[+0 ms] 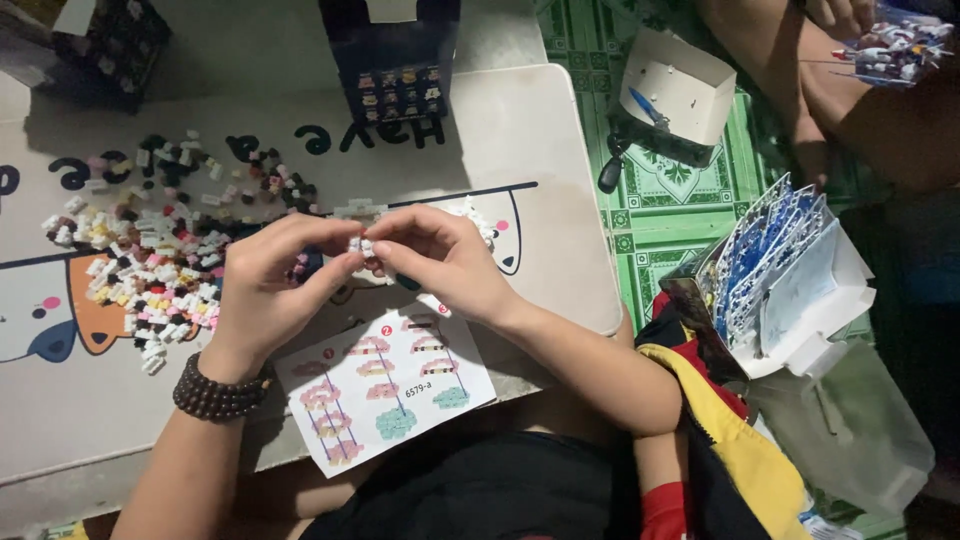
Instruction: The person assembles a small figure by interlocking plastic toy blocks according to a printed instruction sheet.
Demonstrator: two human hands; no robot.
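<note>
My left hand [270, 285] and my right hand [445, 260] meet above the low white table [545, 200], fingertips pinched together on a small white brick piece [360, 245]. A dark bead bracelet circles my left wrist. Just below the hands lies an instruction sheet [385, 385] with pink and teal build pictures. A spread of tiny loose bricks [150, 270] in white, pink, black and yellow lies to the left of my left hand. Part of a small white build shows behind my right fingers.
A dark box [395, 60] stands at the table's far edge, another dark box [105, 40] at far left. On the green mat are a white open box [680, 90] and a box of plastic part frames [780, 270]. Another person's arm [800, 60] is at top right.
</note>
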